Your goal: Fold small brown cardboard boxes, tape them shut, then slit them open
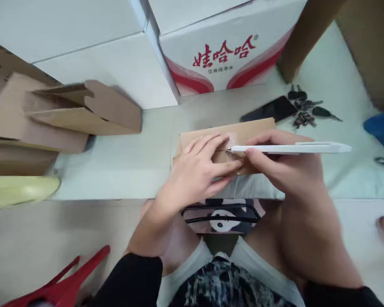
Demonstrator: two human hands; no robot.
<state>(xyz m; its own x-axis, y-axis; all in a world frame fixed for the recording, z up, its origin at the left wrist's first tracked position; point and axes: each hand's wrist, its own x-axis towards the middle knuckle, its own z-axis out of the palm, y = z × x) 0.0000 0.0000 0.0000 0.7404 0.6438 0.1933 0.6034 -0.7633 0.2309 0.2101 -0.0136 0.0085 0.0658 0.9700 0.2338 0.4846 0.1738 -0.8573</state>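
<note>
A small brown cardboard box (252, 128) lies on the pale surface right in front of me. My left hand (200, 170) rests on its top, fingers laid flat and pressing it down. My right hand (284, 166) is closed round a white pen (291, 148), held level, with its tip touching the taped seam on the box's top beside my left fingers. A panda-print bag (222, 215) sits on my lap below the box.
Folded brown cartons (67, 113) lie at the left. White boxes, one with red print (224, 53), stand behind. A black phone (270, 110) and keys (304, 111) lie at the back right. A blue object (382, 128) is at the right edge, a red stool (60, 285) at the bottom left.
</note>
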